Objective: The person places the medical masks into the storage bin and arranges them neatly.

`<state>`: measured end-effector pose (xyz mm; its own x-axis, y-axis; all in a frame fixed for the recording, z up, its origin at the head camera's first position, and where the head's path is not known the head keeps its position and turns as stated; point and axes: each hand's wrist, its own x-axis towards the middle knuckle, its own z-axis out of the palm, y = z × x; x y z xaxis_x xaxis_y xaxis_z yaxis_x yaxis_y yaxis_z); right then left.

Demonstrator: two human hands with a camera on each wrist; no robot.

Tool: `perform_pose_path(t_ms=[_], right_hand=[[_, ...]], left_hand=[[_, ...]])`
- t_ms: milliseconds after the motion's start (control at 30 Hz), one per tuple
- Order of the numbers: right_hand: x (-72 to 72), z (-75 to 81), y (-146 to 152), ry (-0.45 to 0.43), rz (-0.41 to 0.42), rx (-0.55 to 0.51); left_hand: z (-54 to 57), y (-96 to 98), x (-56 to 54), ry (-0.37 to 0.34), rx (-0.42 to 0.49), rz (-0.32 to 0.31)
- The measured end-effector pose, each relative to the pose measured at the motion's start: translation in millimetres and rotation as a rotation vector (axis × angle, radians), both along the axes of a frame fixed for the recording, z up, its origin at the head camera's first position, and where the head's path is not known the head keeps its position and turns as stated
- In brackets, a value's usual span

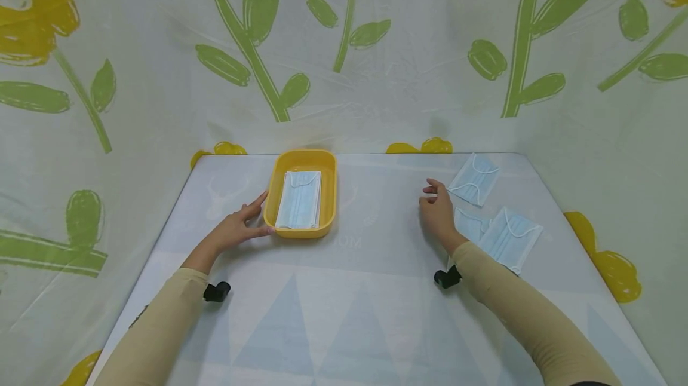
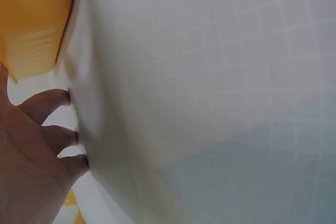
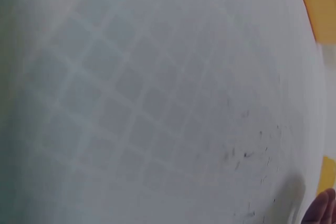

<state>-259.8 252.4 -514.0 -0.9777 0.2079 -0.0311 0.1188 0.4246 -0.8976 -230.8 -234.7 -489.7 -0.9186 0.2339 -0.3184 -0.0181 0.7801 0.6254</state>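
A yellow plastic tray [image 1: 331, 195] stands toward the back of the table, with pleated blue face masks [image 1: 298, 202] lying stacked in it. My left hand [image 1: 236, 230] is at the tray's left side, its fingers spread and the thumb at the near-left corner. In the left wrist view, several fingertips [image 2: 63, 97] rest at the tabletop beside the tray wall [image 2: 37, 30]. To the right, my right hand [image 1: 438, 213] is above the table with loosely bent fingers and nothing in them. Beside it lie a far mask [image 1: 475, 178] and two nearer, overlapping masks [image 1: 512, 236], partly hidden by the right arm.
The table [image 1: 371, 290] has a pale cover with light blue triangles. Behind it and at both sides hangs a white curtain [image 1: 408, 75] printed with yellow flowers and green leaves. A small black device sits at each wrist.
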Motion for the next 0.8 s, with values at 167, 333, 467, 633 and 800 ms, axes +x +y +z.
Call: perform_pose_path(t_ms=[167,333,467,633,800], right_hand=[[0.5,0.0,5.4,-0.017,-0.02,0.012],[1.6,-0.3,11.3,-0.012,-0.042,0.037],[2.4,-0.1,16.7,-0.001,-0.061,0.052],[3.7,1.7,23.8,0.01,-0.068,0.055],[4.4,2.1,29.9,0.025,-0.075,0.058]], left_hand=[[-0.4,0.2,-0.5,-0.004,0.006,0.001],[0.1,0.9,-0.3,-0.012,0.007,0.006],[0.4,1.1,-0.2,-0.01,0.003,0.007],[0.9,0.9,-0.2,-0.007,0.002,0.008],[0.9,0.4,-0.3,-0.007,0.005,0.006]])
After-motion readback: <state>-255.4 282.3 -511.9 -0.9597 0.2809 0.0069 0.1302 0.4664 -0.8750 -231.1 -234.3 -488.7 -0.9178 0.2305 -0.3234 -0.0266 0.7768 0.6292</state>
